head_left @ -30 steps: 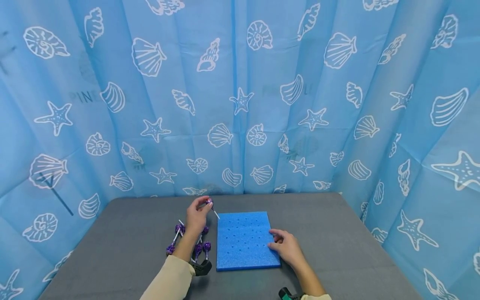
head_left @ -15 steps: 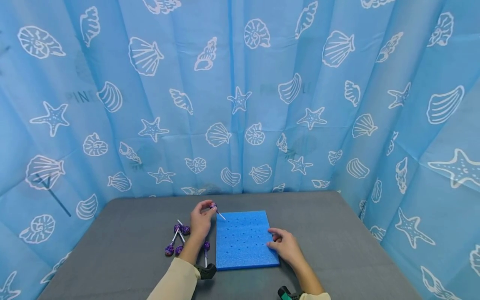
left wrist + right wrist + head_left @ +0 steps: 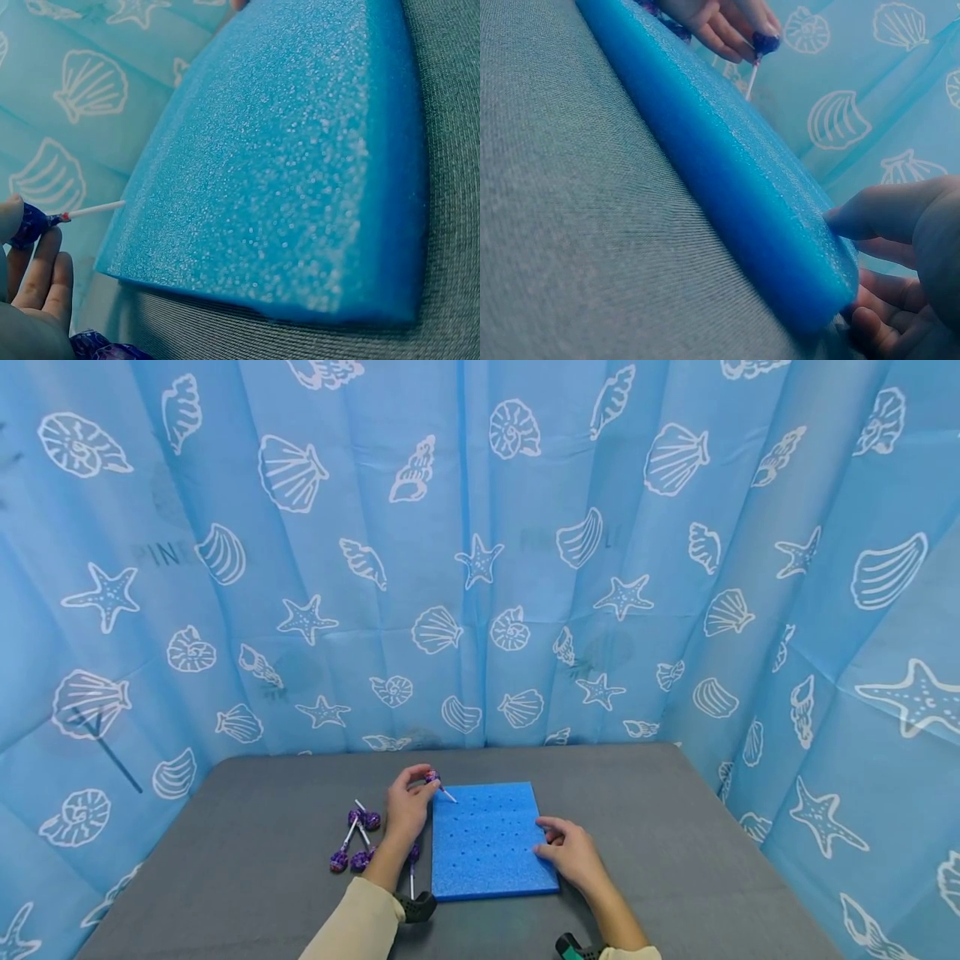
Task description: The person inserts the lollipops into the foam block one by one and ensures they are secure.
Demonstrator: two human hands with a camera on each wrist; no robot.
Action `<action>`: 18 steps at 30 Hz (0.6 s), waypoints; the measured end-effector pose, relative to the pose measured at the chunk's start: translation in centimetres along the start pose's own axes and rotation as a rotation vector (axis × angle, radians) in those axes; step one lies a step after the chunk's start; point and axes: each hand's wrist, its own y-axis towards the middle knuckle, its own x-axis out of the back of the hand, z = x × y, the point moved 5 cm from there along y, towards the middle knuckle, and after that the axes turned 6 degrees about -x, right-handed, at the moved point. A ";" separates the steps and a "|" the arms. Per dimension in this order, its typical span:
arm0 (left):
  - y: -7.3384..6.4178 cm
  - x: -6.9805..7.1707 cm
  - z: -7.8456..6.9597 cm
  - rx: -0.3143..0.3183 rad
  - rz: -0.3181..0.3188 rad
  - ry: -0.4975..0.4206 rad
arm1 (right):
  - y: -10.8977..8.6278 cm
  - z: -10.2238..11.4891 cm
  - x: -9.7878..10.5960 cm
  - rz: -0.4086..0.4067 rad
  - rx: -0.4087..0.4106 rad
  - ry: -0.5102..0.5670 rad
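Observation:
My left hand [image 3: 407, 808] pinches a lollipop [image 3: 432, 775] by its purple-wrapped head, above the far left corner of a blue foam board [image 3: 495, 877]. The lollipop's white stick slants down to the right, its tip over the row of small holes near the far edge. Whether the tip touches the foam, I cannot tell. In the right wrist view, my right hand [image 3: 900, 255] holds the board's edge, thumb on the top face and other fingers at the side. The board lies flat on the table.
Several purple-wrapped lollipops [image 3: 360, 860] lie loose left of the board, some crossing each other. One more lollipop [image 3: 412, 881] lies between my left wrist and the board, partly hidden. A grey table [image 3: 675, 860] ends at a blue shell-print curtain [image 3: 480, 610].
My left hand has moved right and slightly nearer with the lollipop, bringing the stick over the board's far left corner. My right hand stays at the board's right edge.

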 end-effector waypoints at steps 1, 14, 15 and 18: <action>0.0 0.0 -0.1 -0.004 0.007 0.010 | 0.0 0.0 0.0 0.000 0.000 0.001; -0.2 -0.9 -1.5 -0.139 0.121 0.195 | -0.1 -0.1 0.0 0.003 0.008 0.008; -0.2 -1.0 -1.6 -0.156 0.132 0.201 | -0.1 -0.1 0.0 0.003 0.008 0.008; -0.4 -1.4 -1.9 -0.182 0.156 0.225 | -0.1 -0.1 0.0 0.003 0.008 0.011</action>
